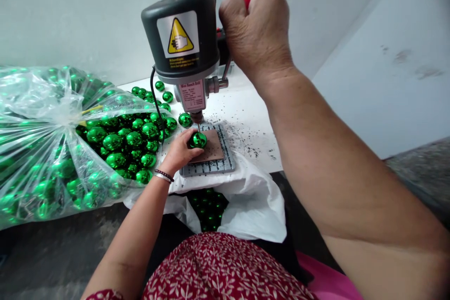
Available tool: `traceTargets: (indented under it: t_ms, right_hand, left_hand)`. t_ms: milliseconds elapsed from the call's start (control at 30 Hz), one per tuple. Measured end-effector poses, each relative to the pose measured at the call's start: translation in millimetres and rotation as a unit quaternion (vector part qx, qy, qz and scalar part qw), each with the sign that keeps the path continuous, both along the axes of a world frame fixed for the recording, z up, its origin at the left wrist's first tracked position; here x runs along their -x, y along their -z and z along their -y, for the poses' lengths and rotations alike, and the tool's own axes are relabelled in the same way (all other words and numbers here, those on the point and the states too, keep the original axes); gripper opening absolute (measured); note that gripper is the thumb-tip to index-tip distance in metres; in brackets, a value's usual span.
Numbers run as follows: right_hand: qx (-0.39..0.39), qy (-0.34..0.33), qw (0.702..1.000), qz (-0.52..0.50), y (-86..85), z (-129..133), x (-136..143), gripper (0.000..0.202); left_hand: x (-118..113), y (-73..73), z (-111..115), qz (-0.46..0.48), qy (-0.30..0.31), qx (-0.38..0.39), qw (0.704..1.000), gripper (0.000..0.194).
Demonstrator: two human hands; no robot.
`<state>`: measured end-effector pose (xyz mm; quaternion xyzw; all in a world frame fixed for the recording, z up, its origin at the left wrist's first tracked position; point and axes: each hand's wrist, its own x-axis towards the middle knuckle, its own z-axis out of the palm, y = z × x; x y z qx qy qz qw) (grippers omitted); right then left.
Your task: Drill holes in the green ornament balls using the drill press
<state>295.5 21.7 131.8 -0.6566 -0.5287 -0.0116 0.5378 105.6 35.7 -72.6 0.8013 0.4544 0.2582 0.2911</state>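
Note:
My left hand is closed around a shiny green ball, holding it on a brown board that lies on the slotted metal base of a small bench drill. The thin drill bit points down at the top of the ball; whether it has entered the ball I cannot tell. Up beside the motor housing, my right hand is wrapped round the drill's feed lever, whose red grip shows between the fingers.
A clear plastic bag bulges with green balls on the left, several lying loose behind it. Dark shavings litter the white table. Below the table edge, a white bag holds more green balls. A black cable hangs beside the drill.

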Motion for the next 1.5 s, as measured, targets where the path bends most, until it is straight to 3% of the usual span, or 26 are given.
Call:
traceTargets:
  t_ms: [267, 400, 533, 700, 1000, 1300, 1500]
  right_hand:
    - [-0.003, -0.007, 1.000, -0.009, -0.4, 0, 0, 0.034]
    - [-0.004, -0.008, 1.000, -0.006, 0.7, 0, 0, 0.032]
    - [-0.004, -0.007, 1.000, 0.011, -0.8, -1, -2, 0.031]
    - [0.007, -0.005, 1.000, 0.023, -1.8, -3, -3, 0.029]
    - [0.005, -0.008, 1.000, 0.010, -1.8, -1, 0, 0.035]
    - [0.000, -0.002, 1.000, 0.010, -3.0, 2, 0, 0.036]
    - [0.003, -0.010, 1.000, 0.016, -1.2, 1, 0, 0.032]
  left_hand:
    - [1, -1.8, 7, -0.012, 0.008, 0.003, 1.000, 0.062]
    - [2, -5.3, 9, 0.001, -0.002, 0.057, 0.998, 0.063]
    - [3, -4.6, 1, 0.043, -0.051, 0.111, 0.992, 0.061]
    - [5, -2.1, -11, 0.062, -0.063, 0.149, 0.985, 0.063]
    - [4, 1.0, -12, 0.077, -0.053, 0.144, 0.985, 0.067]
    - [-7, -14.8, 1, -0.026, -0.049, 0.094, 0.994, 0.058]
    - [-11, -10.0, 3, -0.022, -0.060, 0.110, 0.992, 0.066]
